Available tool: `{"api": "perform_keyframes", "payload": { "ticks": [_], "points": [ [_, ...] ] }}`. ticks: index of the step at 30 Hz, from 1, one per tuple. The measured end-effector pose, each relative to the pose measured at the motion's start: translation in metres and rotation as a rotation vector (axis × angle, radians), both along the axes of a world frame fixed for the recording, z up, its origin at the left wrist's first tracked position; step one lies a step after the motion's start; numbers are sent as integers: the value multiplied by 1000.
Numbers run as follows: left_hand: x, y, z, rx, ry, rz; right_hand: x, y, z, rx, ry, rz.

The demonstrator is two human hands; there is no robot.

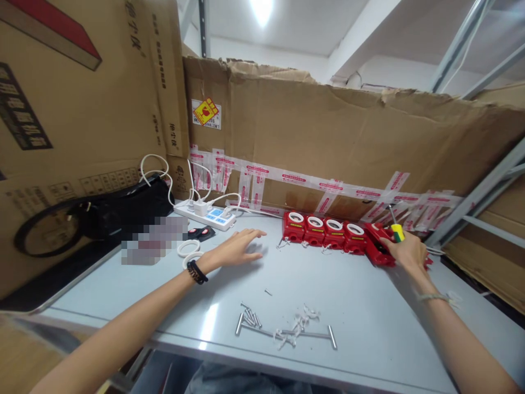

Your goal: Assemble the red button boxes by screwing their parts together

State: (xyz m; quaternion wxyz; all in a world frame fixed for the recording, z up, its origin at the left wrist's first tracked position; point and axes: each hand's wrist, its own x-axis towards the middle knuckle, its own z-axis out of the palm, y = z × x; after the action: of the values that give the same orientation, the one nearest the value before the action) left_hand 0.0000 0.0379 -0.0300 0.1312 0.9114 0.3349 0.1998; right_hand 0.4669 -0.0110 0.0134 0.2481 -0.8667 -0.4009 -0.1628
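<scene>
My left hand (234, 249) is over the table, fingers apart, holding nothing. At the right, my right hand (408, 253) has its fingers wrapped round a screwdriver (397, 232) with a yellow and green handle, its shaft pointing up. That hand is at a red housing (378, 257), partly hidden by it. Left of it stands a row of several red housings (325, 235) with white rings on top. Small screws (251, 317), two metal T-shaped bars (314, 334) and white scraps (302, 320) lie near the front edge.
White rings (188, 248) lie left of my left hand. Behind them are a power strip (213, 215) with white cables and a black bag (123, 210). Cardboard (307, 137) walls the back of the table (213, 339); metal shelving (471, 202) stands at the right.
</scene>
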Motion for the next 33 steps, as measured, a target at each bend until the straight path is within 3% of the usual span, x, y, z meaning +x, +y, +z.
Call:
{"api": "perform_keyframes", "payload": {
  "ticks": [8, 12, 14, 17, 21, 27, 30, 33],
  "points": [
    [-1, -2, 4, 5, 33, -3, -28, -72, 17, 118, -94, 64],
    [-2, -6, 9, 8, 8, -20, -77, -86, 12, 199, 13, 394],
    [-2, -9, 12, -6, -14, -38, -111, -83, 8, 161, 128, 616],
    [-3, -16, 17, -62, -65, -92, -160, -70, 3, 33, 120, 890],
    [-2, -21, 20, -142, -122, -186, -207, -52, -5, -28, 20, 1092],
    [-9, -7, 23, -313, -125, -249, -231, -40, -11, -38, 67, 1139],
    [-6, 16, 27, -424, -199, -193, -225, -43, -7, -11, 178, 1143],
    [15, 44, 26, -476, -246, -49, -206, -44, 0, 89, 359, 1082]
  ]
}}
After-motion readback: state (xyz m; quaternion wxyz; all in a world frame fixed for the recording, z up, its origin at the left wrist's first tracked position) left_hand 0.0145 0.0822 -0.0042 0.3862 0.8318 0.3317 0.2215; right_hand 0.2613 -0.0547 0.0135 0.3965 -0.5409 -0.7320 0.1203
